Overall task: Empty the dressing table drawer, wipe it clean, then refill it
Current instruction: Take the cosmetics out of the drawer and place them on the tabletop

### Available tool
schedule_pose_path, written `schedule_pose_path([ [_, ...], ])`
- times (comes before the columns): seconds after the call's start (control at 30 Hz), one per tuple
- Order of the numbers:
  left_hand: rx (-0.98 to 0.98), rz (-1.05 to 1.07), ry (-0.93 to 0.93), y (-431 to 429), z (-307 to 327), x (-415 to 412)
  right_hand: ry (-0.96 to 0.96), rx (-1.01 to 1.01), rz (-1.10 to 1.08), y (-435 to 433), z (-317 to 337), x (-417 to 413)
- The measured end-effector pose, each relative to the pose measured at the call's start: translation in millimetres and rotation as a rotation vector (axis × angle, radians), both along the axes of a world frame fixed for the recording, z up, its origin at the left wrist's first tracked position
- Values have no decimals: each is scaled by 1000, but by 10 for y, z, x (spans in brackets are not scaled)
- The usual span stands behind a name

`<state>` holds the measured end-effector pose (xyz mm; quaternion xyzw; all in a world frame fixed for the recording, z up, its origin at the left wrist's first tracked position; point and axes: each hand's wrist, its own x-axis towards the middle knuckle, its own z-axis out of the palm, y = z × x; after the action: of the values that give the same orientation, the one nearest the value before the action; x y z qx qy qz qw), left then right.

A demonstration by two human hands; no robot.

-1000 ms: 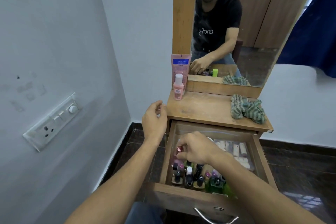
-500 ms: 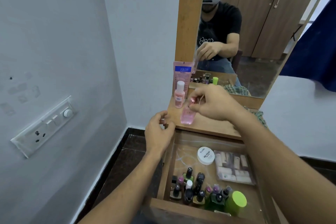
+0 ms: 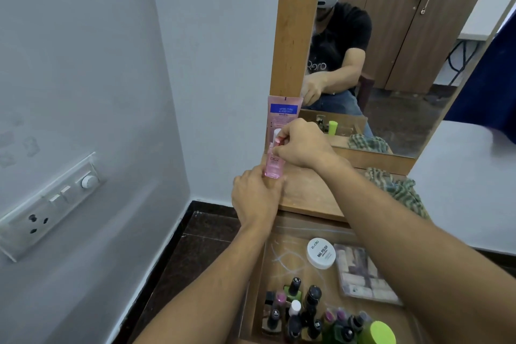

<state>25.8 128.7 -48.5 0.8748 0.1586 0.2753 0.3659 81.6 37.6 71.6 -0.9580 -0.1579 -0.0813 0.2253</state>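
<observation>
The wooden surface (image 3: 312,193) sits just above the open drawer (image 3: 280,260), which holds nail polish bottles (image 3: 301,307) and a white jar (image 3: 321,253). Above the drawer's left corner, the right hand (image 3: 301,145) pinches the pink bottle (image 3: 273,167) near its top. The left hand (image 3: 254,195) has its fingers curled at the bottle's base, though I cannot tell whether they grip it.

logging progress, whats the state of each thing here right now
drawer: open, items inside
pink bottle: upright at tabletop's left edge
right hand: pinching pink bottle's top
left hand: at bottle's base, grip unclear
white jar: lid on, in drawer
nail polish bottles: upright, capped
cloth: crumpled on tabletop
</observation>
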Motion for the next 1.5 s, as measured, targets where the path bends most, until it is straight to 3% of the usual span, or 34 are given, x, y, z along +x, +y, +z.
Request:
schedule_pose_path([
  [0.6, 92, 4, 51, 5, -90, 126, -50, 52, -82, 6, -192, 64],
  [0.9, 64, -38, 76, 32, -48, 28, -205, 43, -14, -314, -192, -485],
  [1.03, -27, -111, 60, 110, -51, -101, 51, -36, 189, -591, -465, -1023],
  [1.17, -128, -153, 42, 179, -43, -261, 321, -293, 268, -689, -783, -1321],
  [1.5, -209, -262, 61, 235, -27, -497, 360, -297, 193, -677, -924, -1500],
])
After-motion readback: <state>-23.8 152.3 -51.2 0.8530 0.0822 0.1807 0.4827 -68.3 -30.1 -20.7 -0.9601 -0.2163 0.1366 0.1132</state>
